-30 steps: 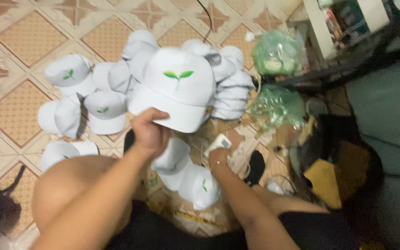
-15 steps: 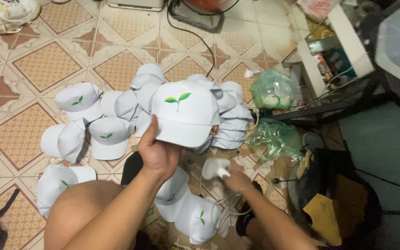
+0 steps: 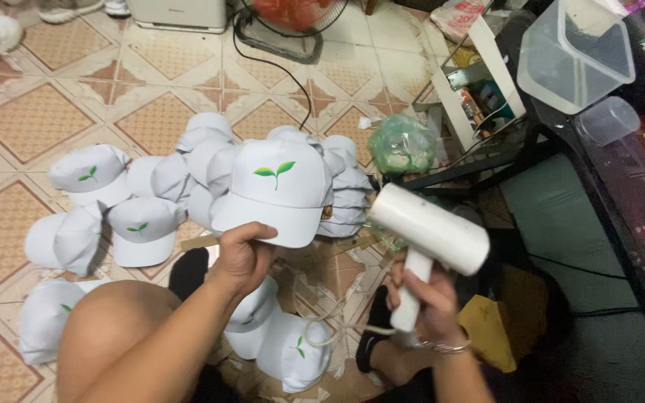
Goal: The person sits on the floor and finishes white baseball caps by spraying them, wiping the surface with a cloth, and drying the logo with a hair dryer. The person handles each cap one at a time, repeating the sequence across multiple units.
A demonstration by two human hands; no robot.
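Above the middle of the tiled floor [image 3: 31, 119], lifted clear of it: 1 white cap [image 3: 278, 186] with a green sprout mark on the front, facing the camera. Gripped at the brim by the left hand [image 3: 244, 254], clamped tight on the brim's edge. Just right of the cap, not touching it: a white lint roller [image 3: 428, 227], drum tilted, handle wrapped tight in the right hand [image 3: 421, 295]. Thin metal bracelet [image 3: 442, 345] on that wrist.

Changed within the last second: roller raised from low by the lap, near the floor, up to the level of the cap's brim; cap kept up in about the same place, same grip on the brim. Judging from that, roller now brought within reach of the cap's right side, yet with a narrow gap between drum and cloth.

Behind the held cap, toward the floor's far edge: a heap of like caps [image 3: 203, 149], some stacked, some upside down. More caps below the hands [image 3: 293, 351], by the knee. Toward the floor's right edge: a green plastic bag [image 3: 401, 145], knotted, and dark furniture with a clear plastic tub [image 3: 572, 52] on top. At the far edge, the base of a fan [image 3: 278, 45] with a black cord trailing.
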